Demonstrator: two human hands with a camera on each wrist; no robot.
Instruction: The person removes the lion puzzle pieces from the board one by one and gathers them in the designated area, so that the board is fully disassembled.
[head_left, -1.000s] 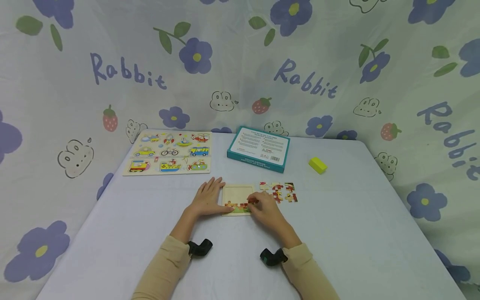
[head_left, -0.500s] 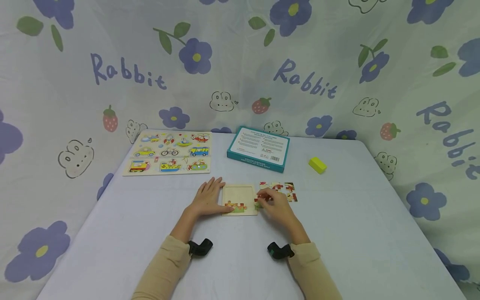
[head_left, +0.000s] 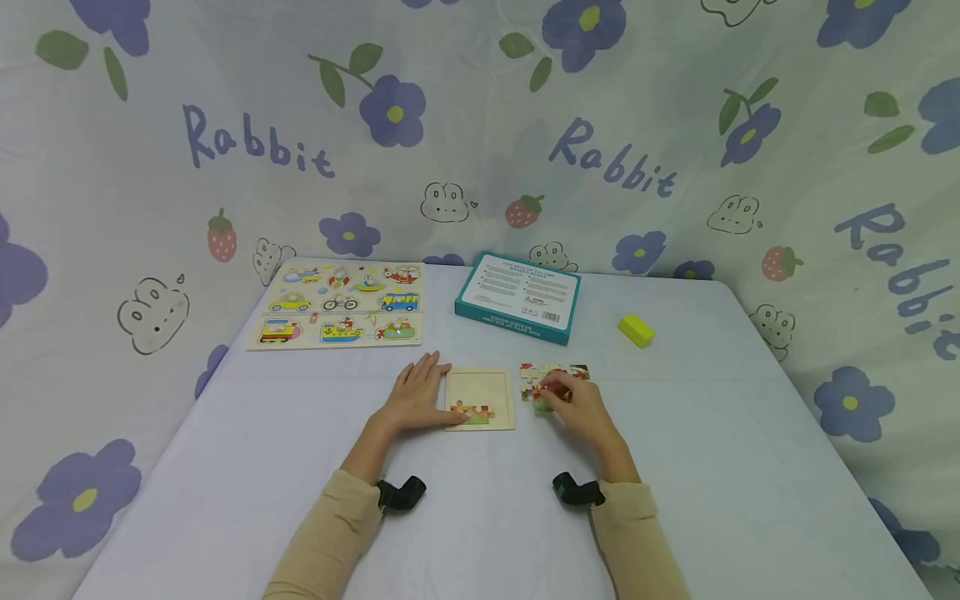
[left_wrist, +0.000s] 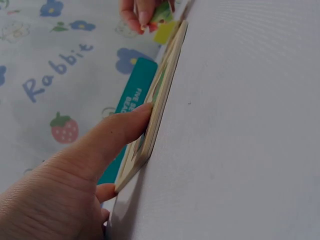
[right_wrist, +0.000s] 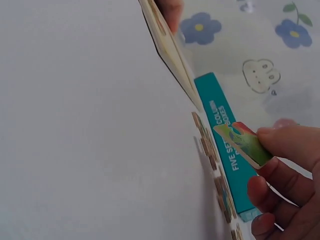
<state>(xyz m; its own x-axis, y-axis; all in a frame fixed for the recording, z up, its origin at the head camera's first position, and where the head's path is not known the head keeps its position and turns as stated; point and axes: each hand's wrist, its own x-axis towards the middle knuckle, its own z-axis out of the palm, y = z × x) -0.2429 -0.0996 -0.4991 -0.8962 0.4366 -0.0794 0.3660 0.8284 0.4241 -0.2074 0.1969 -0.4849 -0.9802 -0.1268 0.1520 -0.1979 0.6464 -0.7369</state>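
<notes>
A shallow wooden puzzle tray point(head_left: 480, 385) lies flat on the table, with joined jigsaw pieces point(head_left: 481, 413) along its lower left. My left hand point(head_left: 415, 402) rests at the tray's left side, fingers extended and spread, the thumb pressing over the lower edge. In my right hand point(head_left: 583, 410), thumb and fingertips pinch a jigsaw piece point(right_wrist: 246, 145) with green and red print. That hand is right of the tray, overlapping the loose jigsaw pieces point(head_left: 528, 377) in the head view and hiding some of them.
Behind the tray lies a teal-edged box point(head_left: 517, 298) with a white printed face. A vehicle peg board point(head_left: 335, 307) lies at the back left and a yellow block point(head_left: 636, 330) at the back right. A printed curtain point(head_left: 480, 125) hangs behind the white table point(head_left: 300, 467).
My right hand has lifted a jigsaw piece from the tray's lower right and carried it rightward to the loose pieces. My left hand has stayed in place on the tray.
</notes>
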